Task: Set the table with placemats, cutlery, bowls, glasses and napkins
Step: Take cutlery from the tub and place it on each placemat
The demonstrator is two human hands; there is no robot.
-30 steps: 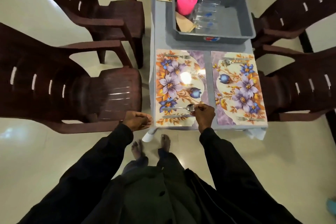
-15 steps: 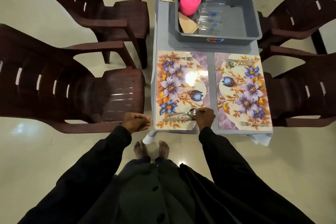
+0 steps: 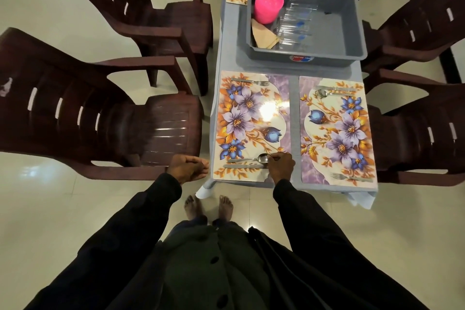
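spoon (image 3: 251, 159) on placemat (image 3: 247, 118), head in right hand (image 3: 281, 168) grip

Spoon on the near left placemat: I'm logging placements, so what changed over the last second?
The right hand eased the spoon down beside the knife on the placemat, fingers still pinching its bowl end. The left hand stayed idle, holding nothing; the grey tray did not move.

1. Sticker (image 3: 302, 58), red and blue, on the grey tub's (image 3: 357, 20) near outer wall: white lettering, too small and blurred to read.
2. No other text is legible.
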